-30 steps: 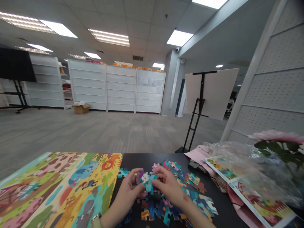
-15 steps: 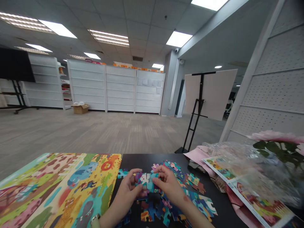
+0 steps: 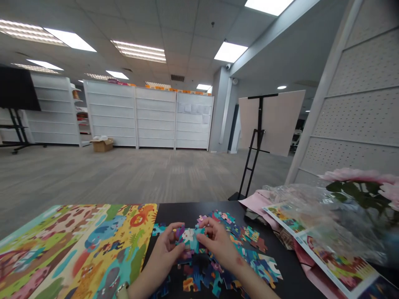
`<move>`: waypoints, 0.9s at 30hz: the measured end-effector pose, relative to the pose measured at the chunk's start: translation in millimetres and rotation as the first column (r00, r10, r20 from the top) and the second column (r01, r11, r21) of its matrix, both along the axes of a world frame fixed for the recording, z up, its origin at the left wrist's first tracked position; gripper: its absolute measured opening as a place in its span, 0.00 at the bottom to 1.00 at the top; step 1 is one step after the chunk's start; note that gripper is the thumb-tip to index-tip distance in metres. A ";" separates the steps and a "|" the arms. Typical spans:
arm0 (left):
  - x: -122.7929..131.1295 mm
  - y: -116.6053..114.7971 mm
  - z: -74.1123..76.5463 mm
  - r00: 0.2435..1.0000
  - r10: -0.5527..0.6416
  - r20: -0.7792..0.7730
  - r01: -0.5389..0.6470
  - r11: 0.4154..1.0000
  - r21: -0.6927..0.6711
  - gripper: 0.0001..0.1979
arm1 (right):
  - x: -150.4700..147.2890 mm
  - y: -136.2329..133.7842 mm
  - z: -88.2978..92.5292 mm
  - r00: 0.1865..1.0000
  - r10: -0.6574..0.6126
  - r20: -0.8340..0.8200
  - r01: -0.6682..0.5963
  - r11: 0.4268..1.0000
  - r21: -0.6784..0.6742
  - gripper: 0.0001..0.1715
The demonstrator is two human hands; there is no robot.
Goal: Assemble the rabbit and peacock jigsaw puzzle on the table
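Note:
Both hands hold jigsaw puzzle pieces [image 3: 188,236] up above a dark table. These pieces are teal and purple with a white figure, and they sit edge to edge, apparently joined. My left hand [image 3: 167,248] pinches the left end between thumb and fingers. On the right end, my right hand [image 3: 217,243] has its thumb in front and its fingers curled behind. Loose puzzle pieces [image 3: 204,277] in blue, orange and purple lie below and around the hands, some overlapping. A joined-looking section of puzzle [image 3: 262,263] lies right of my right forearm.
Colourful animal picture boards [image 3: 102,249] cover the table's left side. At right lie picture sheets [image 3: 335,257], clear plastic wrap [image 3: 324,207], pink paper [image 3: 258,203] and pink flowers [image 3: 358,176]. An easel with a board [image 3: 271,124] stands beyond the table, with white shelves [image 3: 156,120] farther back.
The seam between the held puzzle pieces has narrowed as my hands draw slightly together. The whole view has shifted a little.

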State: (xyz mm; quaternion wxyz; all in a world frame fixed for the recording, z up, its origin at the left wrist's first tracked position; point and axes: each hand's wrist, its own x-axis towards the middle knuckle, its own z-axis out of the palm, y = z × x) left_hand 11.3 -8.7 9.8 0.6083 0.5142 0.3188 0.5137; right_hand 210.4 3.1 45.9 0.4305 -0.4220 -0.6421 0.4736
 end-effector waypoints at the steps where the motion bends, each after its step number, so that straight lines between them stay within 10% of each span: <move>1: -0.2 0.4 -0.5 1.000 0.004 -0.005 -0.004 1.000 -0.001 0.30 | 0.1 -0.1 -0.1 1.000 -0.008 0.006 0.008 1.000 0.006 0.18; 15: -7.7 7.5 1.4 0.982 0.160 -0.098 -0.165 0.985 -0.052 0.36 | 37.6 22.7 15.1 0.977 -0.207 0.061 0.199 0.973 0.117 0.12; 20: -9.3 4.5 11.7 0.969 0.188 -0.160 -0.196 0.980 -0.037 0.37 | 67.0 19.9 18.3 0.935 -0.091 0.342 0.054 0.992 0.116 0.04; 27: -5.2 0.4 8.5 0.983 0.118 -0.142 -0.121 0.992 -0.015 0.37 | 67.9 11.4 0.6 0.747 -0.167 0.644 0.010 0.971 0.240 0.21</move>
